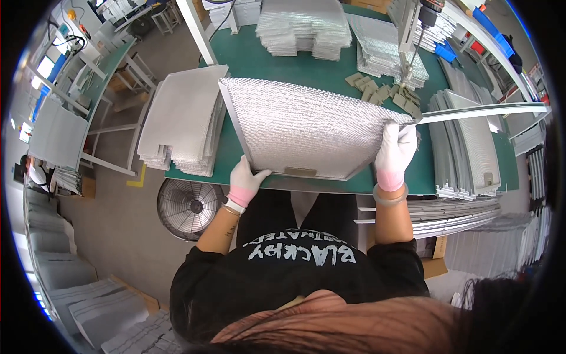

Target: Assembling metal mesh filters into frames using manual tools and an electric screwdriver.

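Note:
A silvery mesh filter panel [312, 127] is tilted up over the near edge of the green table, with a pale metal frame strip along its left and lower edges. My left hand [244, 179], in a white and pink glove, grips the panel's lower left corner, thumb along the bottom edge. My right hand [396, 150], gloved alike, is closed at the panel's right end, where a long thin metal strip [483, 113] runs off to the right. A small grey-brown tab [300, 171] sits on the panel's lower edge. The fingertips behind the panel are hidden.
Mesh sheets are stacked at left [183, 112] and at the back [303, 26]. Loose grey-brown tabs [377, 91] lie beyond the panel, near a hanging power driver [431, 12]. Upright filter panels [466, 141] stand at right. A round floor fan [190, 207] is below left.

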`<state>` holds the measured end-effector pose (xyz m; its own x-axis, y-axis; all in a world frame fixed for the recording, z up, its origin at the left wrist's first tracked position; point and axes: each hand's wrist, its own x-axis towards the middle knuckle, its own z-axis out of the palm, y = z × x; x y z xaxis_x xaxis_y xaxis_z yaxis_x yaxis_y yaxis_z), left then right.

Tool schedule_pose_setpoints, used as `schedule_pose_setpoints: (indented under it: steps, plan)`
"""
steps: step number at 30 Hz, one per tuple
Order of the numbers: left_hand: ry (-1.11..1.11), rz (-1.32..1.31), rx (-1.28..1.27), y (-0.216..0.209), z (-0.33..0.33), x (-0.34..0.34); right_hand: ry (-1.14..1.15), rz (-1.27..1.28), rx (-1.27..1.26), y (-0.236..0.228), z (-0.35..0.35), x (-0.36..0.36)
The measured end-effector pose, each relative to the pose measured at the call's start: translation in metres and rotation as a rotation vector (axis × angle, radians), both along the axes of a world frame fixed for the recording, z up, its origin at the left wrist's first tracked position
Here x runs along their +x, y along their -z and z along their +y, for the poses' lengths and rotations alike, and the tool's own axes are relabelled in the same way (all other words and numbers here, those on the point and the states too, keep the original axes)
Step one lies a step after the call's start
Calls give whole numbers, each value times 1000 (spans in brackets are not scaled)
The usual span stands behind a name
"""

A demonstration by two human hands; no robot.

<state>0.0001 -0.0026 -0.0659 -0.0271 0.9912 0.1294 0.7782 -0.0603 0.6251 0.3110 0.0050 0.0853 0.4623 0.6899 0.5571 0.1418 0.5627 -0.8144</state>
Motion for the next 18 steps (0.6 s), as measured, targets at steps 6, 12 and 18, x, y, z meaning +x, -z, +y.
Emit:
schedule_pose_setpoints:
  steps: [6,12,18]
  plan:
    - [463,-465,53,-100,14,-30,-86,-87,-16,21,-6,22]
    - [433,-909,391,-158,31,-13,-114,-133,86,17,-17,14]
    - [435,-1003,639,-148,30,7,119,-71,247,-2,-11,-4]
